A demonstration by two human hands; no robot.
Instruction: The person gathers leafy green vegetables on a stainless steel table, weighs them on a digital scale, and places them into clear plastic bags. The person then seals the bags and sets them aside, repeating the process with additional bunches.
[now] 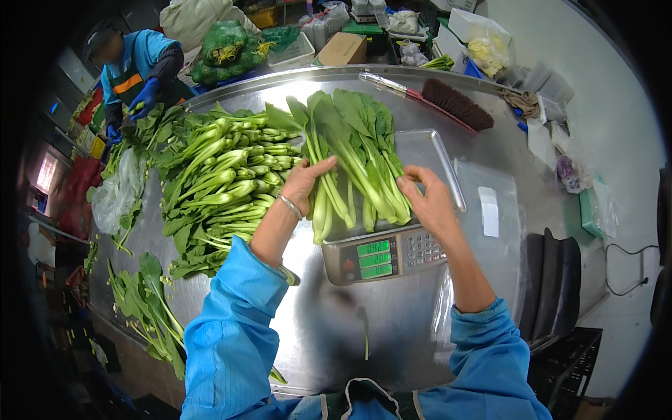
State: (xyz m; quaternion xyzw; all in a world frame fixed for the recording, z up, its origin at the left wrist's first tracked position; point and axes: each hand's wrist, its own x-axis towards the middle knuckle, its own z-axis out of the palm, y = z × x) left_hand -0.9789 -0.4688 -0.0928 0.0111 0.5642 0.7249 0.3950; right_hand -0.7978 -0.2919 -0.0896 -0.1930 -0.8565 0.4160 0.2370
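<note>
Several stalks of leafy green vegetable (pixel 367 178), with pale stems towards me, lie on the metal pan of a digital scale (pixel 438 173). My left hand (pixel 307 181) is at the left side of these greens, its thumb across a stem; whether it grips them is unclear. At their right edge is my right hand (pixel 425 194), fingers curved, thumb and forefinger near the stems. The scale's green display (pixel 375 259) is lit and its keypad (pixel 421 247) lies under my right forearm. To the left spreads a large pile of the same greens (pixel 226 178).
A bench brush (pixel 457 105) lies at the far right of the metal table (pixel 315 362). Clear plastic sheets (pixel 493 262) lie right of the scale, a clear bag (pixel 119 191) and loose leaves (pixel 149 310) at left. A co-worker (pixel 142 68) in blue gloves handles greens at the far left.
</note>
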